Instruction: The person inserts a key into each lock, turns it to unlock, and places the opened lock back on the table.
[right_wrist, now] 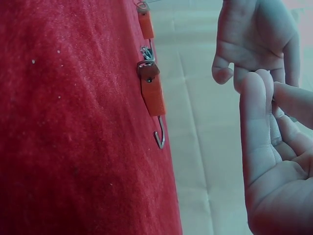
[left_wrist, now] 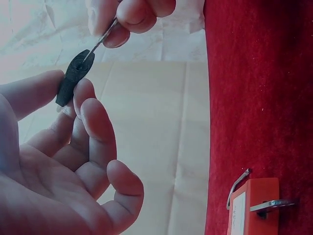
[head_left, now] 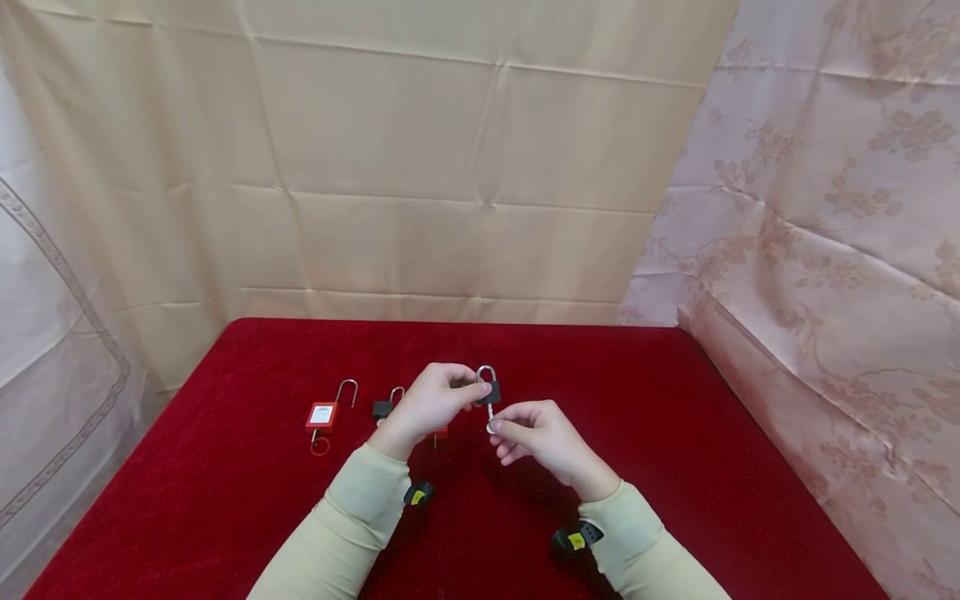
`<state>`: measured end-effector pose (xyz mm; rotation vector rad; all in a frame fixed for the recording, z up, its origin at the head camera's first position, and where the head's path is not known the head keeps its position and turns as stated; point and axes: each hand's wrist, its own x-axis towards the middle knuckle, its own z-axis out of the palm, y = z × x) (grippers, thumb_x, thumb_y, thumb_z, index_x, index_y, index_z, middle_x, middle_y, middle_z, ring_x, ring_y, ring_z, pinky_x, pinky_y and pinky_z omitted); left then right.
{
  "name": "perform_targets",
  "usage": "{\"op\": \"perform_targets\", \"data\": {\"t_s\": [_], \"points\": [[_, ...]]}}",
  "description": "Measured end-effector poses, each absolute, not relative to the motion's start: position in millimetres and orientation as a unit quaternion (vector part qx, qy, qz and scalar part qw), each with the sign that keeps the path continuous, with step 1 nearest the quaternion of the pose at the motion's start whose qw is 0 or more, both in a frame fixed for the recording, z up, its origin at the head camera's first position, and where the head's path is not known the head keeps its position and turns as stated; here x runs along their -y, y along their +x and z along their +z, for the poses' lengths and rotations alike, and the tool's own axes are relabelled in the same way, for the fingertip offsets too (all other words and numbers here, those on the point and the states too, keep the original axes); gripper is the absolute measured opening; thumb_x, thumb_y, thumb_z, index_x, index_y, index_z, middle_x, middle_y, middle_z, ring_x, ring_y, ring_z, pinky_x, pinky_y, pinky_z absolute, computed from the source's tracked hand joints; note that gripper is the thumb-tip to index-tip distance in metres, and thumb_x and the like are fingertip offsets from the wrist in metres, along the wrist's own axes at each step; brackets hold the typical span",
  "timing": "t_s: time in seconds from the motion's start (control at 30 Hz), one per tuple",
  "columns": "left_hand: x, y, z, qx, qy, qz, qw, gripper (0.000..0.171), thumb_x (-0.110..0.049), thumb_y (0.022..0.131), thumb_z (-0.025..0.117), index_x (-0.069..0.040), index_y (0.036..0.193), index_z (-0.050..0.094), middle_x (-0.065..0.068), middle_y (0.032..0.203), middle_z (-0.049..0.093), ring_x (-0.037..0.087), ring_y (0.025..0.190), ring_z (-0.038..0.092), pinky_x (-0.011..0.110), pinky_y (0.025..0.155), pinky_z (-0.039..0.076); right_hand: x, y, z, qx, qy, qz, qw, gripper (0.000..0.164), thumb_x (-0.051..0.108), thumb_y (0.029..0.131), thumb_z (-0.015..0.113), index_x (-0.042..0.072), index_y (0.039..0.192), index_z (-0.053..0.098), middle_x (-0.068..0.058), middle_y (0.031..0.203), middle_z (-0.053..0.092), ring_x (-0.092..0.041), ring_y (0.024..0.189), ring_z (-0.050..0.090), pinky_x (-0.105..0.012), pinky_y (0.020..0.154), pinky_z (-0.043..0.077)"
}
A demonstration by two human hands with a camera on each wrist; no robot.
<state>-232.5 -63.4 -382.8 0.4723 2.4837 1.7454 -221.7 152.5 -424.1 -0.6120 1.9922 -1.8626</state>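
Note:
Over the middle of the table, my left hand [head_left: 433, 402] pinches a small black padlock [head_left: 492, 392] between thumb and fingers. Its shackle points up. Just below it, my right hand [head_left: 546, 437] pinches the head of a small metal key [head_left: 491, 411]. In the left wrist view the key's blade [left_wrist: 101, 38] meets the keyhole in the underside of the black padlock [left_wrist: 67, 88]; how deep it sits I cannot tell. The right wrist view shows the right thumb and fingers [right_wrist: 257, 103] pressed together, with the key hidden.
On the red cloth-covered table [head_left: 637, 392], a red padlock [head_left: 322, 415] with an open shackle and a key on a red ring [head_left: 320, 447] lies at left. Another black padlock [head_left: 382, 409] is beside it. A second red padlock [head_left: 441, 433] is partly behind my left wrist.

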Motion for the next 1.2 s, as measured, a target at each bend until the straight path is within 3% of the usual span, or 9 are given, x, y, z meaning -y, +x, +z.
{"op": "perform_targets", "data": {"t_s": [0.3, 0.53, 0.77, 1.0, 1.2], "points": [[63.4, -231.3, -381.0, -0.809, 0.152, 0.566, 0.033, 0.013, -0.021, 0.095, 0.072, -0.008, 0.094, 0.075, 0.006, 0.076, 0.067, 0.037, 0.082, 0.065, 0.036, 0.073, 0.049, -152.1, -220.0, -422.2, -0.691, -0.215, -0.667, 0.175, 0.032, 0.003, 0.098, 0.064, -0.025, 0.113, 0.058, -0.032, 0.093, 0.066, -0.016, 0.068, 0.068, -0.036, 0.066, 0.06], [62.4, -232.6, -382.7, -0.806, 0.156, 0.57, 0.028, 0.014, -0.021, 0.094, 0.072, -0.007, 0.093, 0.075, 0.003, 0.076, 0.067, 0.038, 0.082, 0.065, 0.034, 0.073, 0.05, -151.9, -219.5, -421.3, -0.683, -0.207, -0.679, 0.172, 0.019, 0.003, 0.098, 0.065, -0.014, 0.106, 0.067, -0.024, 0.091, 0.07, -0.016, 0.067, 0.068, -0.036, 0.065, 0.06], [62.5, -231.8, -382.3, -0.805, 0.159, 0.572, 0.024, 0.013, -0.02, 0.094, 0.072, -0.007, 0.092, 0.075, 0.005, 0.075, 0.067, 0.034, 0.079, 0.065, 0.034, 0.072, 0.049, -152.0, -219.5, -421.2, -0.683, -0.203, -0.68, 0.174, 0.029, 0.003, 0.098, 0.065, -0.022, 0.111, 0.061, -0.026, 0.091, 0.069, -0.016, 0.067, 0.068, -0.036, 0.066, 0.061], [63.8, -231.9, -381.7, -0.809, 0.154, 0.567, 0.031, 0.015, -0.022, 0.095, 0.072, -0.007, 0.095, 0.075, 0.003, 0.078, 0.068, 0.032, 0.08, 0.066, 0.036, 0.075, 0.049, -153.2, -219.7, -419.7, -0.689, -0.198, -0.675, 0.175, 0.02, 0.007, 0.099, 0.066, -0.012, 0.107, 0.067, -0.017, 0.086, 0.068, -0.016, 0.066, 0.067, -0.036, 0.067, 0.061], [64.8, -231.3, -379.9, -0.81, 0.15, 0.566, 0.033, 0.014, -0.02, 0.096, 0.07, -0.007, 0.094, 0.075, 0.005, 0.077, 0.067, 0.032, 0.08, 0.065, 0.036, 0.074, 0.049, -152.7, -219.7, -419.3, -0.705, -0.206, -0.661, 0.155, 0.018, 0.009, 0.099, 0.066, -0.008, 0.106, 0.069, -0.022, 0.088, 0.068, -0.016, 0.067, 0.067, -0.039, 0.068, 0.061]]}}
